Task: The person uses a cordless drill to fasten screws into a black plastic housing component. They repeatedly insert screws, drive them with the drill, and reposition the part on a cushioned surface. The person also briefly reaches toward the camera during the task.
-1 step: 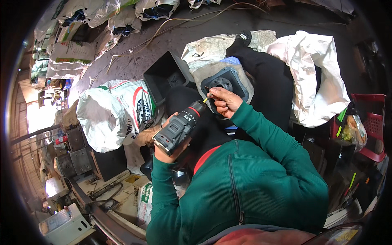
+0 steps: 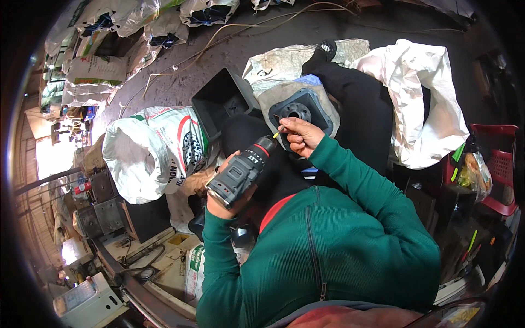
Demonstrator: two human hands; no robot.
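Note:
My left hand (image 2: 220,209) is wrapped round a grey and black cordless drill (image 2: 236,177) with a red ring near its chuck. The drill tilts up to the right, and a short bit (image 2: 276,135) with a yellow-green band sticks out of it. Right at the bit's tip, my right hand (image 2: 304,136) is closed in a pinch; what sits between its fingertips is too small to make out. Just beyond that hand, a dark square-flanged metal part (image 2: 298,106) with a round, holed hub rests on a beige cloth (image 2: 267,97) between my legs.
A black bin (image 2: 221,101) stands tilted beyond my left knee, beside an open white printed sack (image 2: 134,158). To the right lie a crumpled white sack (image 2: 415,104) and a red plastic basket (image 2: 500,164). A cable (image 2: 219,34) trails over the floor ahead.

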